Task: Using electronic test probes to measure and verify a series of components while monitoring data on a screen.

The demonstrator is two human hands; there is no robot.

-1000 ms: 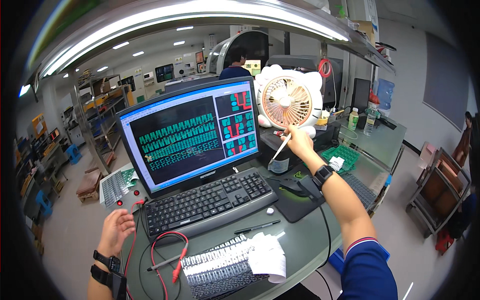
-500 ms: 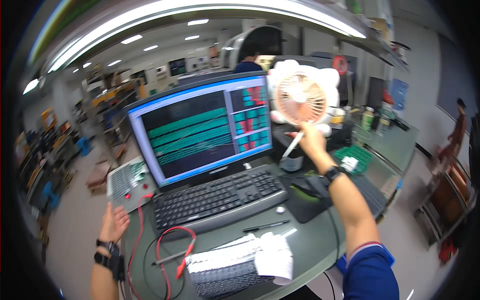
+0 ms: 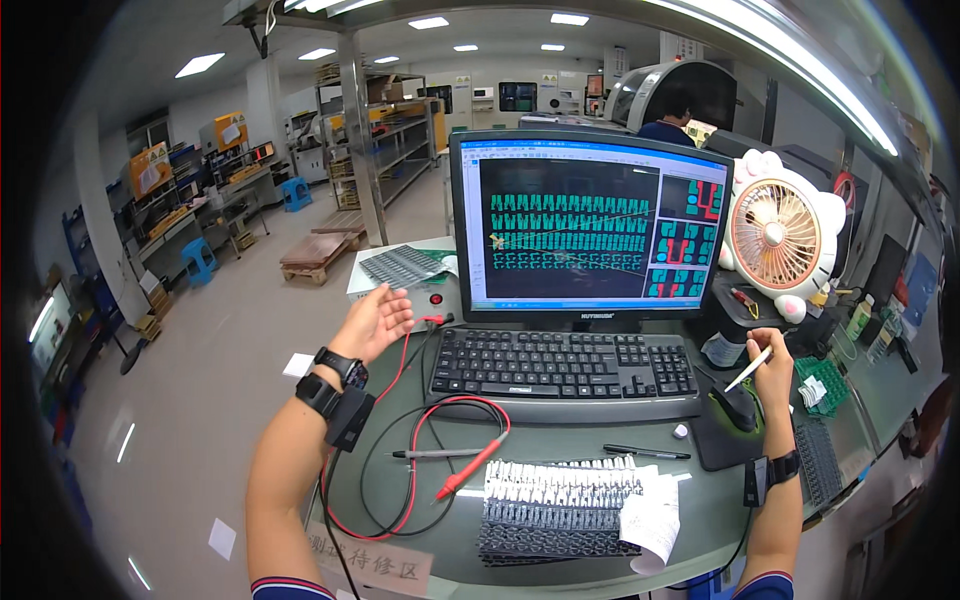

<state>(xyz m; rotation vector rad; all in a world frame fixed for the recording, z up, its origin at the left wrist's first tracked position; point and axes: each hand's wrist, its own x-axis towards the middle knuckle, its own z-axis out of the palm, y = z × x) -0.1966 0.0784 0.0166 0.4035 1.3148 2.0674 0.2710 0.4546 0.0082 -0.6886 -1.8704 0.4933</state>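
My left hand [image 3: 378,322] is raised at the left of the desk, palm turned inward and fingers loosely spread. Its fingertips are beside a dark circuit board panel [image 3: 400,266] lying on a white box; I cannot tell whether they touch it. Between the fingers and thumb of my right hand [image 3: 772,372] is a slim pale pen-like tool [image 3: 748,368], slanting down to the left above a black mouse [image 3: 735,405]. A monitor [image 3: 570,225] showing green and red board graphics stands behind the black keyboard [image 3: 565,365].
Red and black test leads [image 3: 470,470] loop across the desk [image 3: 560,430]. Nearer lie stacked board panels [image 3: 550,525], a curled white paper [image 3: 652,520] and a black pen [image 3: 646,451]. A cat-shaped fan [image 3: 775,235] and green basket [image 3: 820,385] are at the right.
The view has swung left. My right hand has come down from in front of the fan to beside the mouse, keeping the pale tool. My left hand has moved up toward the board panel.
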